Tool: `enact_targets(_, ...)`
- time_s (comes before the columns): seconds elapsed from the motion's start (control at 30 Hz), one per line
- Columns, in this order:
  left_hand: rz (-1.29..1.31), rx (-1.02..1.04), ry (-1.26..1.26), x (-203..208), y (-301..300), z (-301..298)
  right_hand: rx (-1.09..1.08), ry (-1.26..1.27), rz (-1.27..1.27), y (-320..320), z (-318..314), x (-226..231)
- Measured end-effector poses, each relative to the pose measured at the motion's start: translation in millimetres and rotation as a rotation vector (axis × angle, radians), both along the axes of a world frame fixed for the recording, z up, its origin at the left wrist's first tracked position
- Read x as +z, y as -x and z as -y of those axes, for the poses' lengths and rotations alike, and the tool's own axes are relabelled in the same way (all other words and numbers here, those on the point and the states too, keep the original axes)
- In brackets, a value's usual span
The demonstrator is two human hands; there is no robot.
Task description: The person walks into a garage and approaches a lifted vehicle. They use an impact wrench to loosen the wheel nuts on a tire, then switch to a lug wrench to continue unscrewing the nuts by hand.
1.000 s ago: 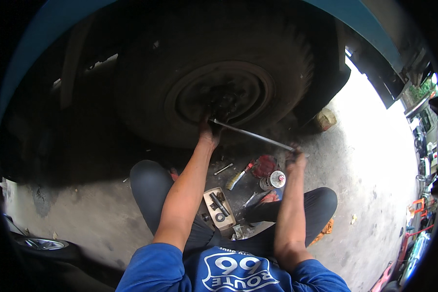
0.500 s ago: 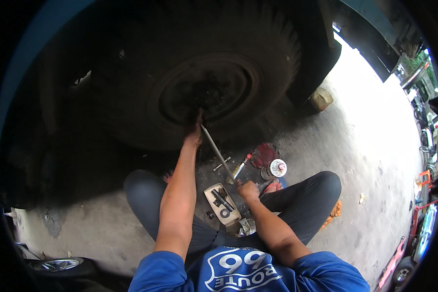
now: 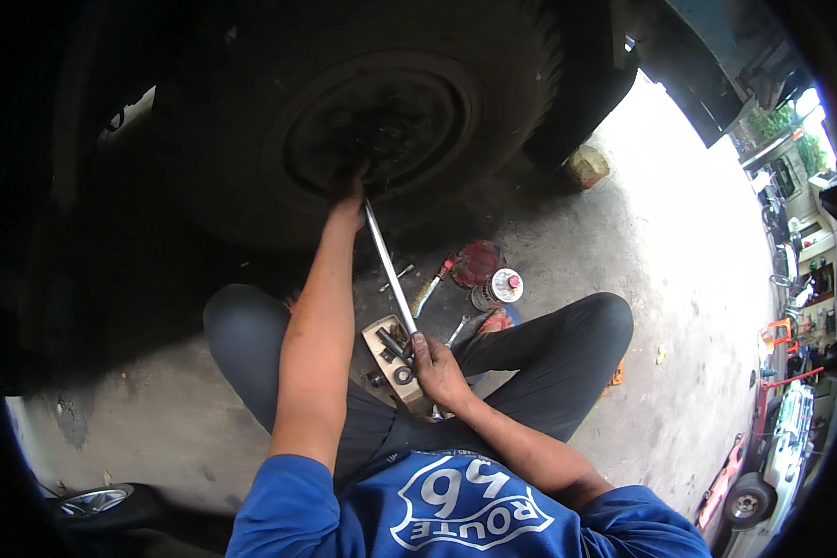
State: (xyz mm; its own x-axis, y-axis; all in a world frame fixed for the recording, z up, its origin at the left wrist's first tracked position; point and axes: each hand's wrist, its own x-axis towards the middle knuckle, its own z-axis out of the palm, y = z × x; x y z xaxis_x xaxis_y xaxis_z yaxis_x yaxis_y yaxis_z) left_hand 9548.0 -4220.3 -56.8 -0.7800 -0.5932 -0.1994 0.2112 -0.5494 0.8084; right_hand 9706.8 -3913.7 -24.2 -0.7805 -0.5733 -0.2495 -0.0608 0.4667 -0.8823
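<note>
A large dark truck wheel (image 3: 284,112) stands before me, its hub in deep shadow. My left hand (image 3: 348,191) reaches up to the lower hub and closes around the upper end of a long-handled metal wrench bar (image 3: 388,256); its fingers are dim. The bar slants down toward me. My right hand (image 3: 439,370) grips its lower end, thumb laid along the metal. Just beside that hand, a shallow beige tray (image 3: 370,335) holds a dark cylindrical socket-like part (image 3: 392,344) and a dark ring (image 3: 403,375).
Beyond the tray lie a red-handled brush (image 3: 431,286), a dark red round piece (image 3: 479,264), a can with a white top (image 3: 505,285) and a small spanner (image 3: 458,330). A stone block (image 3: 587,167) sits right of the tyre. My bent knees flank the tools. A loose wheel (image 3: 98,505) lies lower left.
My right hand has come closer to my body and now overlaps the tray's edge, its hold on the bar changed. The bar stands steeper. The whole view has shifted slightly.
</note>
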Motion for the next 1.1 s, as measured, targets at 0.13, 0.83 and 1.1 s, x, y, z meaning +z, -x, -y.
enact_targets(0.13,-0.432,-0.100,-0.708,8.7,-23.1,-7.0,-0.071,0.434,1.625,16.0,-9.3,33.2)
enact_targets(0.83,-0.518,-0.281,-0.645,-44.5,-1.6,17.9,0.097,0.355,1.218,10.3,-46.7,73.6)
enact_targets(1.1,0.097,0.042,-0.001,-29.4,3.5,3.1,0.102,0.116,-0.022,-0.5,-39.8,37.9)
